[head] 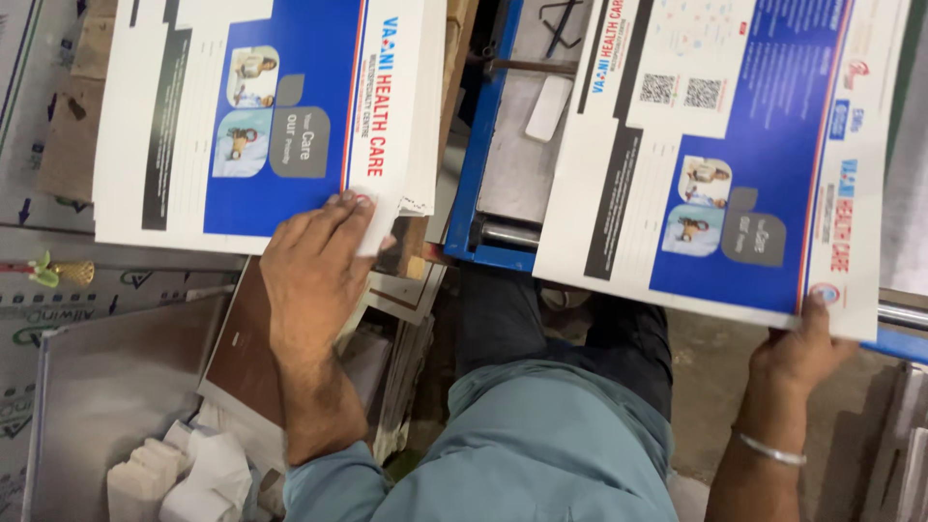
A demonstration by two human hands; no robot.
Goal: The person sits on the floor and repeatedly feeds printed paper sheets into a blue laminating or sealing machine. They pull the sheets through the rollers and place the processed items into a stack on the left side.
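My left hand [314, 256] rests with fingers spread on the near corner of a stack of printed white-and-blue sheets [261, 116] at the upper left, touching the top sheet's edge. My right hand [802, 353] pinches the near corner of a single large printed white-and-blue sheet [735, 145], which lies tilted over a blue-framed machine bed [483, 184]. A metal bangle [773, 449] sits on my right wrist.
A grey metal plate [527, 145] lies inside the blue frame. Lower left holds a grey tray [97, 387] with folded white cloths [193, 474] and a brown board [242, 348]. My teal shirt [522, 445] and dark trousers fill the bottom centre.
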